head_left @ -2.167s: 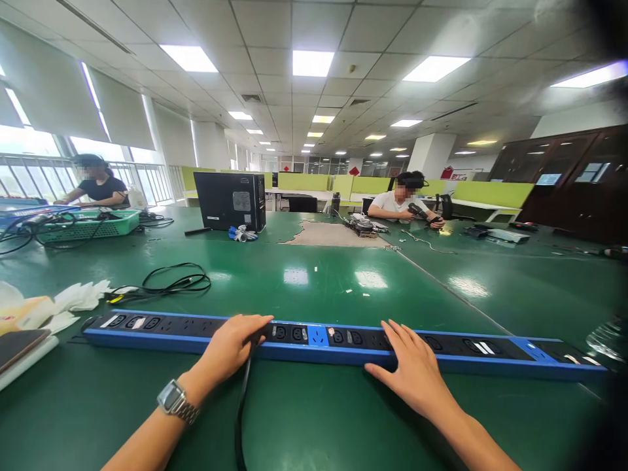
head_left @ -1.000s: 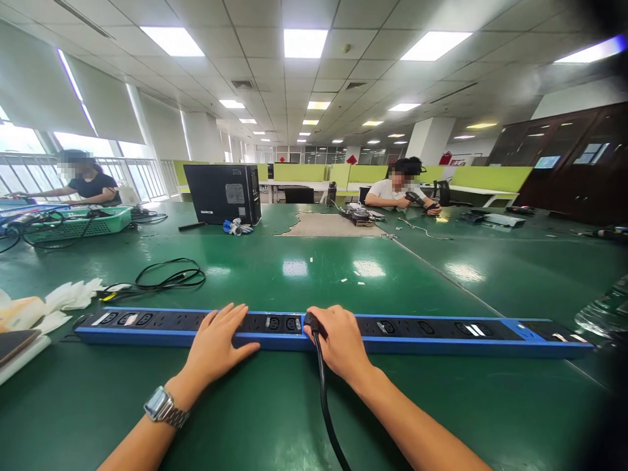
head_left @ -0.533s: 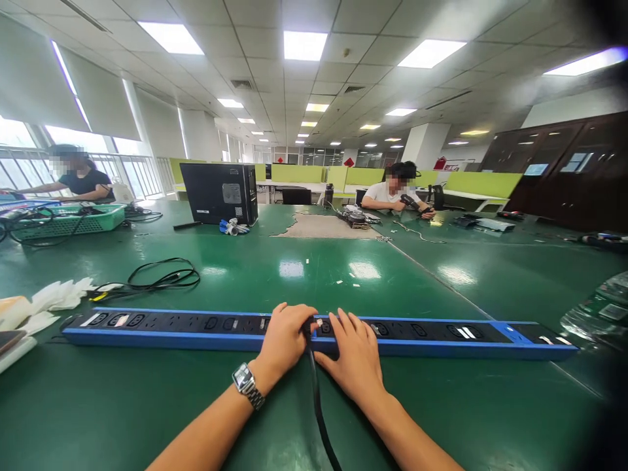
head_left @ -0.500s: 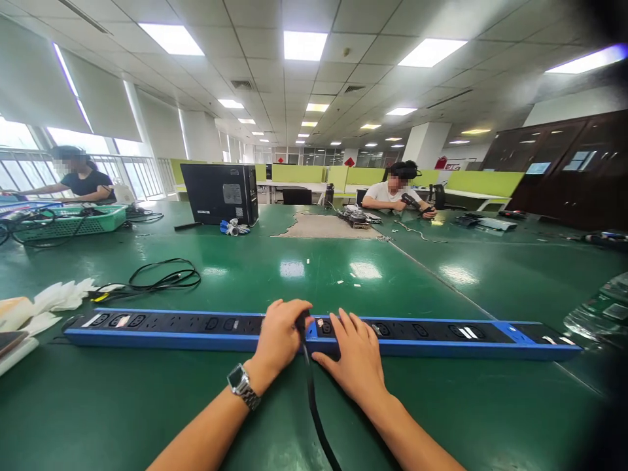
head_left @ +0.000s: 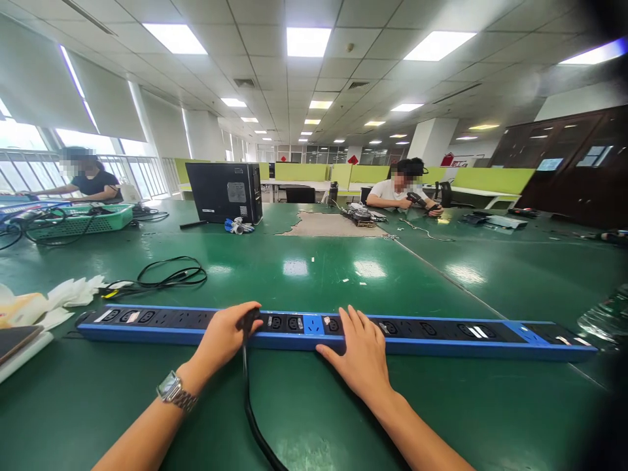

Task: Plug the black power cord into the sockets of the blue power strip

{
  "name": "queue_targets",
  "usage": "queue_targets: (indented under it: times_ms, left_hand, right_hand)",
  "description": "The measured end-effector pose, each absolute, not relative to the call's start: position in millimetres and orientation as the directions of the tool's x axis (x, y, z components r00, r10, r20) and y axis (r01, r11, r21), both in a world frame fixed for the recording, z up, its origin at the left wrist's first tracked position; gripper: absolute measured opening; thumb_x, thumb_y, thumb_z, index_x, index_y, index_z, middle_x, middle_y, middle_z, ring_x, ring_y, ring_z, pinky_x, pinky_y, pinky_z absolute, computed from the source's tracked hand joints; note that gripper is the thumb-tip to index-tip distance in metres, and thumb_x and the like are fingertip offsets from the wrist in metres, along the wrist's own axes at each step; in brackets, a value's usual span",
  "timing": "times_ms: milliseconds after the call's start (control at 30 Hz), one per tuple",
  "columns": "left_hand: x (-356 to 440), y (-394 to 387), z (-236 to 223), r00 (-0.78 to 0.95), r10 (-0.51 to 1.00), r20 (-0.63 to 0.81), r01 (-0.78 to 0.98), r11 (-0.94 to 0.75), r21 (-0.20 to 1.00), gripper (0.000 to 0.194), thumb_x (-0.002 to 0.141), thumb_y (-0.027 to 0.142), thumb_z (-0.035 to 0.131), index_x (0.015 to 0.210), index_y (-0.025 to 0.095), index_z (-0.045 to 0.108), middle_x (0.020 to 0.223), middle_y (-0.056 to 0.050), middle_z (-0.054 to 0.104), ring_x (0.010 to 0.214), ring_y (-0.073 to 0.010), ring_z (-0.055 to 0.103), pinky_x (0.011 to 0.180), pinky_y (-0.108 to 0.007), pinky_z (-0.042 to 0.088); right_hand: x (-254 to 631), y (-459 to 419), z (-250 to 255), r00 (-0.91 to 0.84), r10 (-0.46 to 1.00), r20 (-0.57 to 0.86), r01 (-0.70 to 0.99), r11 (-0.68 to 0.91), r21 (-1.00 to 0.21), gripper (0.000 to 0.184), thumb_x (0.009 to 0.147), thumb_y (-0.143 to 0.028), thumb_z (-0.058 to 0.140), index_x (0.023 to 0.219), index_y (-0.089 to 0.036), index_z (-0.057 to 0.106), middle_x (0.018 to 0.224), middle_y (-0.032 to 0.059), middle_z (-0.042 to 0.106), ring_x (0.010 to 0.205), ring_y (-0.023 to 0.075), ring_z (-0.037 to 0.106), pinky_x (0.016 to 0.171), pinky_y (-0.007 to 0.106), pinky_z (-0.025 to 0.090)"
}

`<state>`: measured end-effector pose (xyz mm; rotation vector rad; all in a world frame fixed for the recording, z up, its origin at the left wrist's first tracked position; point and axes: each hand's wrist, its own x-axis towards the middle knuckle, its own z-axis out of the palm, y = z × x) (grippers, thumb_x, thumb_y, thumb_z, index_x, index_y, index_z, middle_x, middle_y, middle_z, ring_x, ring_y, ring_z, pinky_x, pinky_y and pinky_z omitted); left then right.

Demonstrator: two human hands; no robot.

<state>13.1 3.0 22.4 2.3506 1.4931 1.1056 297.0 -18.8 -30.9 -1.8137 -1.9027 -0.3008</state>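
Observation:
A long blue and black power strip [head_left: 294, 341] lies across the green table in front of me, its sockets facing up. My left hand [head_left: 220, 341] is closed around a black power plug [head_left: 250, 319], held at the sockets left of the blue middle section. My fingers hide whether its end sits in a socket. From the plug, a thick black cable [head_left: 248, 392] hangs toward the bottom edge. My right hand [head_left: 364, 356] straddles the strip right of the middle, fingers over the top and thumb at the near side, gripping it.
A coiled black cable [head_left: 171, 275] lies behind the strip's left half, near crumpled white wrapping [head_left: 81, 291]. Farther back stand a black computer case [head_left: 223, 193] and a green basket [head_left: 81, 226]. A plastic bottle [head_left: 606, 320] lies at right. Two people sit across the table.
My left hand has moved left along the strip with the plug and cable, uncovering the blue middle section. My right hand still holds the strip at about the same spot.

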Motion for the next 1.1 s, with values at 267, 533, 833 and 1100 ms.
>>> queue_targets:
  times_ms: [267,533,833,1100]
  left_hand:
    - [14,10,17,0.358,0.822,0.443,0.783,-0.522,0.338,0.029,0.087,0.037,0.058,0.112,0.025,0.067,0.110,-0.005,0.073,0.096,-0.0225,0.067,0.091,-0.036,0.050]
    - [0,-3,2,0.265,0.872,0.413,0.909,-0.368,0.195,0.097,0.072,0.050,0.073,0.151,0.021,0.024,0.139,-0.012,0.056,0.132,-0.0308,0.045,0.113,-0.054,0.027]
    - [-6,-4,-6,0.279,0.889,0.363,0.955,-0.296,-0.008,0.067,0.079,0.045,0.066,0.140,0.023,0.047,0.144,-0.011,0.051,0.135,-0.0339,0.041,0.109,-0.054,0.030]
    - [-7,-3,-3,0.265,0.908,0.324,0.960,-0.278,-0.006,0.073,0.079,0.049,0.066,0.143,0.023,0.043,0.147,-0.010,0.047,0.137,-0.0323,0.039,0.112,-0.054,0.027]
  right_hand:
    - [294,-21,-27,0.009,0.902,0.431,0.973,0.091,-0.211,0.077,0.078,-0.061,0.057,0.140,-0.016,0.045,0.147,0.0143,0.044,0.136,0.0349,0.036,0.109,0.053,0.024]
    - [233,-27,7,-0.125,0.902,0.414,0.897,0.281,-0.341,0.067,0.079,-0.052,0.062,0.136,-0.021,0.050,0.144,0.0108,0.049,0.133,0.0323,0.039,0.110,0.050,0.028]
    - [179,12,28,-0.268,0.673,0.689,0.659,0.650,-0.379,0.027,0.089,-0.027,0.054,0.114,-0.022,0.063,0.101,0.0052,0.072,0.094,0.0188,0.062,0.087,0.035,0.044]
    - [337,7,44,0.085,0.695,0.714,0.714,0.457,-0.530,0.037,0.089,-0.046,0.052,0.114,-0.020,0.060,0.099,0.0074,0.071,0.089,0.0208,0.067,0.082,0.033,0.051]
